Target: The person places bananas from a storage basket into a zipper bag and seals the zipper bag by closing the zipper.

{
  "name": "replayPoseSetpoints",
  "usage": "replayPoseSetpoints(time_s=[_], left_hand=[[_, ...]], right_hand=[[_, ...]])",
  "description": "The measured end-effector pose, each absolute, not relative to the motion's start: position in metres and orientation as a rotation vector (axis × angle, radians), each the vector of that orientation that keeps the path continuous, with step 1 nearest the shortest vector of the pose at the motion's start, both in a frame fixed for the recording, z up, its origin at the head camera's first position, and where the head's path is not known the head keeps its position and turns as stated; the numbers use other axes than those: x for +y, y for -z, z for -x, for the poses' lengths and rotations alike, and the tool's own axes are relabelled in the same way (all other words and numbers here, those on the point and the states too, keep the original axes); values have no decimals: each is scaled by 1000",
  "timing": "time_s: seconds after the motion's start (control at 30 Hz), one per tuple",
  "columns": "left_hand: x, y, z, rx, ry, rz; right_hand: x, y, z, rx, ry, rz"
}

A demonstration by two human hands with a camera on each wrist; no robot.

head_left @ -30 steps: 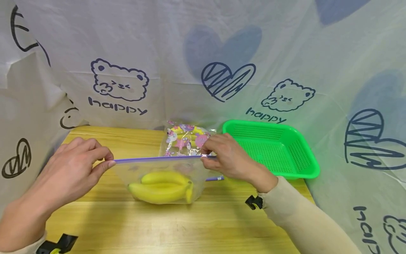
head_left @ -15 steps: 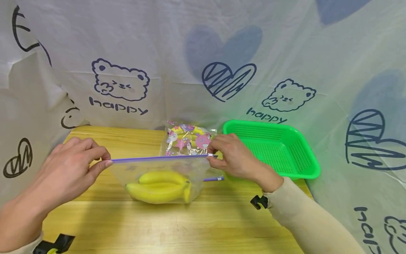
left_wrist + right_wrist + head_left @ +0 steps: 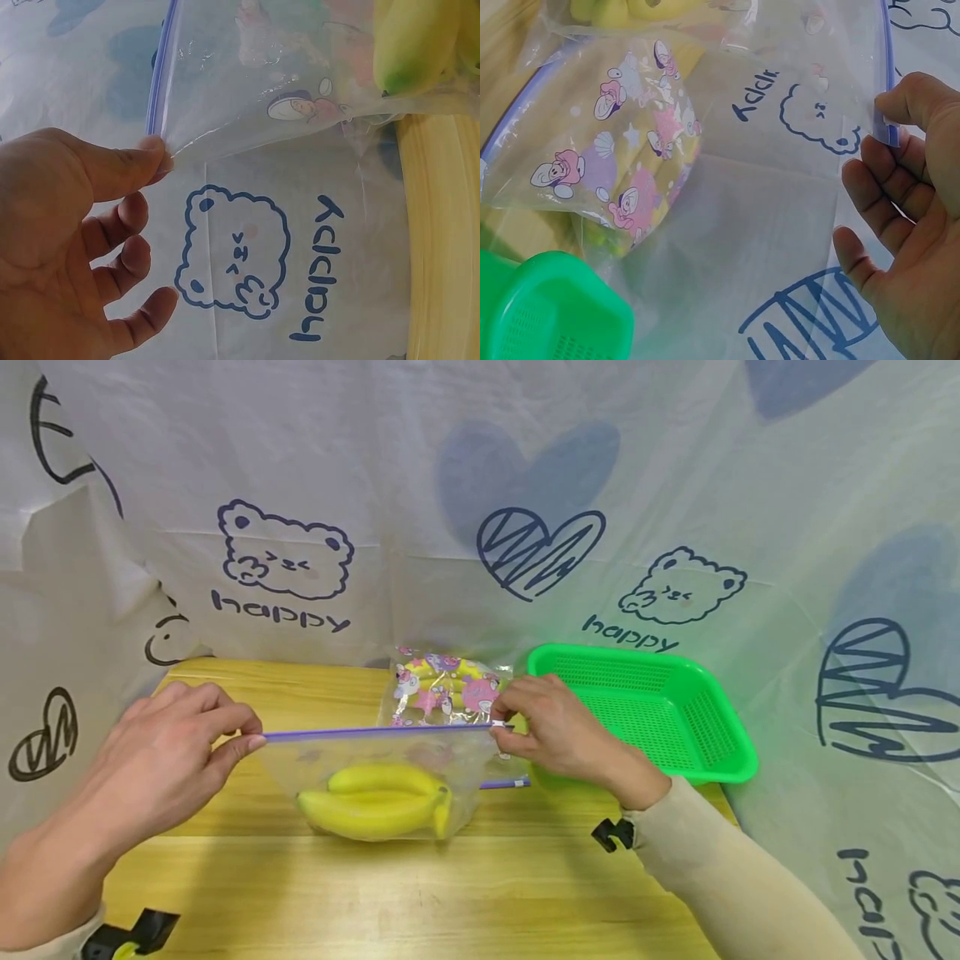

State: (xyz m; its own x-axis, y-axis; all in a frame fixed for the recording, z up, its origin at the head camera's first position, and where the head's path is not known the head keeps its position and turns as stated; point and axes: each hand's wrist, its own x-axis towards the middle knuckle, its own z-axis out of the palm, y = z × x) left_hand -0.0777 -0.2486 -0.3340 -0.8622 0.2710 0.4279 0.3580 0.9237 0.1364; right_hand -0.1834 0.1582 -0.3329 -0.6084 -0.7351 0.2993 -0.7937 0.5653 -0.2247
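A clear zip bag (image 3: 285,764) with a purple zip strip hangs upright between the two hands, with yellow bananas (image 3: 375,810) in its bottom. My left hand (image 3: 180,743) pinches the strip's left end between thumb and forefinger; the left wrist view shows the other fingers loosely bent, off the bag. At the strip's right end, my right hand (image 3: 558,727) pinches the white slider (image 3: 498,723) and the corner. The strip runs straight and taut from hand to hand. Behind it lies a second, printed zip bag (image 3: 442,689) with something yellow inside.
A green perforated basket (image 3: 738,760) stands at the back right of the wooden table (image 3: 420,902). Hanging cloth (image 3: 420,468) with bear and heart drawings walls off the back and both sides.
Along the strip my right hand has moved slightly right, the slider with it. The left hand and the bananas have shifted a little left. Over the last half second almost nothing moves.
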Motion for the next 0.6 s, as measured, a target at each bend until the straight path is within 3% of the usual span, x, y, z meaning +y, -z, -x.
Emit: replayPoseSetpoints(time_s=[0.6], left_hand=[[-253,334,95,-2613,367,331]], right_hand=[[137,330,191,-2649,-654,-1090]])
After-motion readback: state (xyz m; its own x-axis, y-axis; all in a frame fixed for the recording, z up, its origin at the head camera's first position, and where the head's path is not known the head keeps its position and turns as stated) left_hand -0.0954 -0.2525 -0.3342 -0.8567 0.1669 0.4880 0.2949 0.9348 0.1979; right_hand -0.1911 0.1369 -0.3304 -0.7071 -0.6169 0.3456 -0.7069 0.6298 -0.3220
